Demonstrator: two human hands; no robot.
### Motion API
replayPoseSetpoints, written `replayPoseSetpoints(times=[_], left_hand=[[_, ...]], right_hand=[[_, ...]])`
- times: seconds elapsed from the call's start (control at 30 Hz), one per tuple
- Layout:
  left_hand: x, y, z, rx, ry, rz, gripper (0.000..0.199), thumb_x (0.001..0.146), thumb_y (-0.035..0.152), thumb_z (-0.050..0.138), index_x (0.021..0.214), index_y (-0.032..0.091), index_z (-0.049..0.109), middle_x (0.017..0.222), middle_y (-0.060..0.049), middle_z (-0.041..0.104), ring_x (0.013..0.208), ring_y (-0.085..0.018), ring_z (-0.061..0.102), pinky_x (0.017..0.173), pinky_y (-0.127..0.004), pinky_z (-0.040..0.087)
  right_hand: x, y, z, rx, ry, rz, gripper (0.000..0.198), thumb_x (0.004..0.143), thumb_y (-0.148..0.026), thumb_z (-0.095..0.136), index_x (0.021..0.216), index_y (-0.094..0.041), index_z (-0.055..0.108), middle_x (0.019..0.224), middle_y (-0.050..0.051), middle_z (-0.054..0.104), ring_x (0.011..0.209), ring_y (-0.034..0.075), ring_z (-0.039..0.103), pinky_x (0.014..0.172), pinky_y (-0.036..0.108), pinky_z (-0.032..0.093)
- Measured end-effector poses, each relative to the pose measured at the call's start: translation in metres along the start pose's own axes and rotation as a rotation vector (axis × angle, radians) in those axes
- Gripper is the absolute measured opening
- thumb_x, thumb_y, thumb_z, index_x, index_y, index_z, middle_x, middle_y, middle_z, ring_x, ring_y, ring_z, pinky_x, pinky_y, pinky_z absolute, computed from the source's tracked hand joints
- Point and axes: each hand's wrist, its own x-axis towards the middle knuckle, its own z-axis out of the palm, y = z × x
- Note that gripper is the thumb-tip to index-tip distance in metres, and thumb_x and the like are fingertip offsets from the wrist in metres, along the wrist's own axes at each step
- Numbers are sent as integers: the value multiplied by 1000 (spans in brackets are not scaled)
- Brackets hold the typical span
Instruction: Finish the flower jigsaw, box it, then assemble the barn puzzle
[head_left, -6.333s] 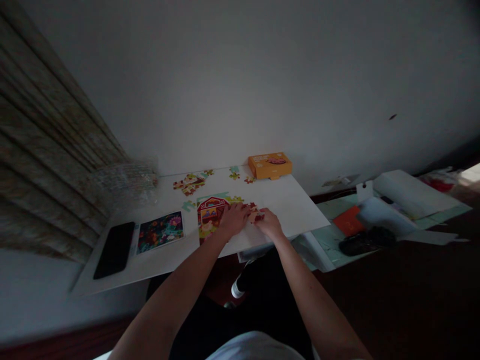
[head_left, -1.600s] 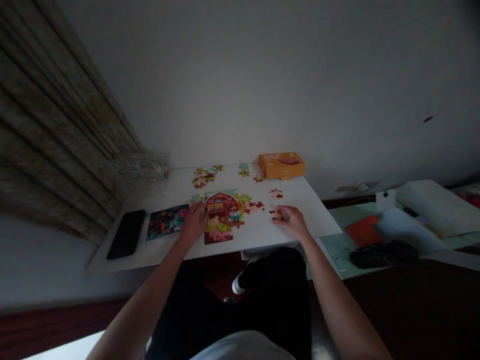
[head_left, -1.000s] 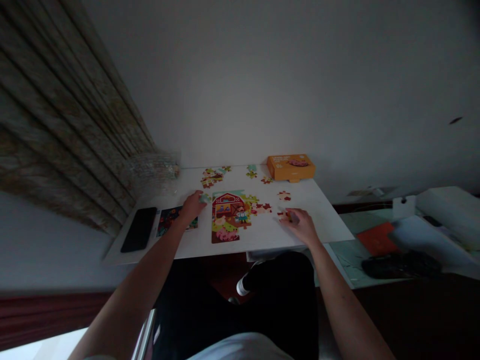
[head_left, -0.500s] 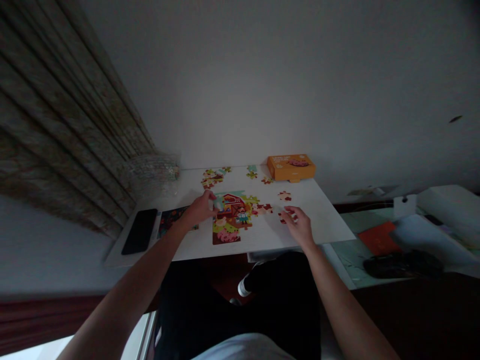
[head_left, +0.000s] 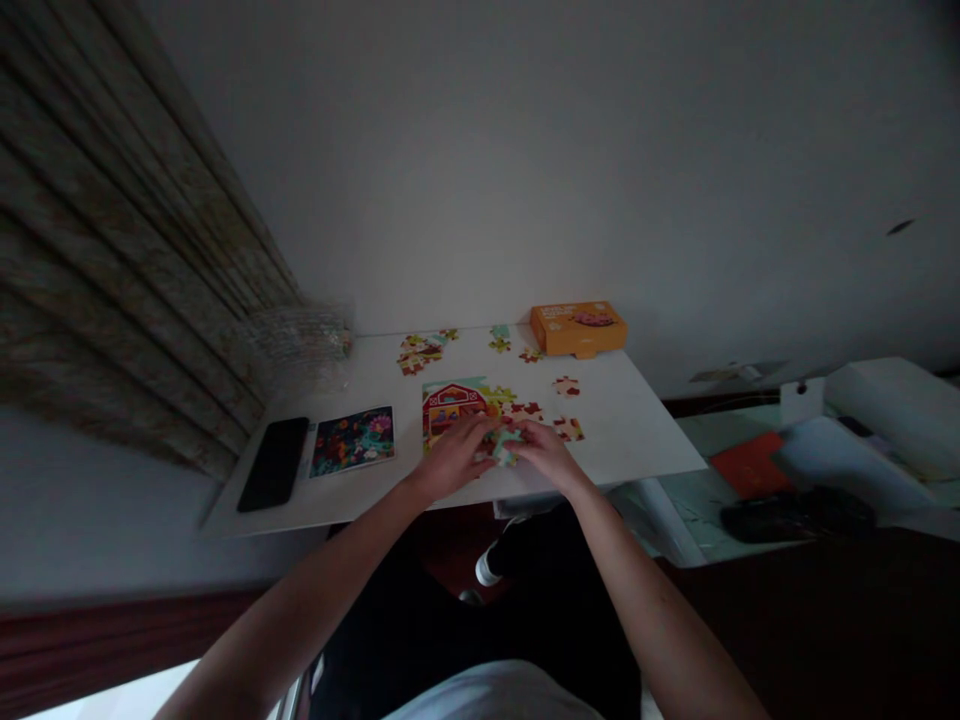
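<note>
A partly assembled jigsaw puzzle (head_left: 454, 397) with a red barn lies on the white table (head_left: 360, 497). My left hand (head_left: 453, 458) is over its lower part, fingers curled and hiding much of it. Close by on the right, my right hand (head_left: 549, 452) pinches a pale green puzzle piece (head_left: 508, 446). The left fingertips meet this piece from the other side. Loose reddish puzzle pieces (head_left: 568, 429) lie just right of my right hand, with another piece (head_left: 566, 386) farther back.
An orange puzzle box (head_left: 579, 330) stands at the back right. More loose pieces (head_left: 421, 352) lie along the back. At left are a dark picture card (head_left: 352, 441), a black phone (head_left: 274, 464) and bubble wrap (head_left: 296, 345). A curtain hangs beside the table.
My left hand has moved right from the puzzle's left edge to its lower part. My right hand has moved left from the loose reddish pieces, and both now meet at the pale green piece.
</note>
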Motion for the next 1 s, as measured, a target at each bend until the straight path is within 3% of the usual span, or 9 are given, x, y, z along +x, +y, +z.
replayPoseSetpoints(times=[0.07,0.17,0.3,0.4,0.57,0.8,1.0], left_hand=[[11,-9,9,28,54,-114,47,93,28,68,137,25,51,143,-12,58,137,-29,54,115,-50,45],[33,-19,25,153,25,-226,34,99,32,60,130,20,60,143,-15,58,136,-30,53,119,-48,41],[55,-25,42,303,-33,-272,38,104,35,50,137,21,61,151,-15,55,143,-32,47,125,-55,27],[59,-26,48,330,-25,-284,42,105,39,46,141,22,60,156,-16,51,146,-34,43,125,-60,24],[57,-26,50,357,-8,-289,44,105,39,43,141,20,59,155,-15,52,146,-33,42,125,-59,24],[57,-28,53,343,0,-291,44,105,39,42,140,19,60,155,-15,52,146,-33,44,124,-59,25],[58,-26,51,325,10,-297,43,104,38,44,138,19,62,153,-16,53,145,-33,44,126,-59,23]], right_hand=[[19,5,-13,-41,133,-23,31,67,-38,82,88,-23,66,87,1,73,80,20,67,77,33,53],[58,8,-30,-161,309,-34,34,66,-40,80,88,-24,60,71,-2,66,67,19,62,67,33,52],[106,5,-37,-358,424,-141,31,70,-31,70,99,-24,64,90,2,71,81,21,64,75,34,53],[127,7,-33,-499,398,-190,25,73,-24,65,98,-24,69,98,3,73,89,21,64,85,36,52],[143,17,-26,-585,283,-146,28,80,-19,63,105,-21,74,93,3,75,82,20,65,86,34,53],[165,20,-23,-745,147,-198,29,85,-11,62,108,-20,76,112,9,77,104,23,69,103,39,49],[172,26,-27,-853,108,-216,24,87,-13,66,107,-19,79,107,11,77,105,26,66,105,41,46]])
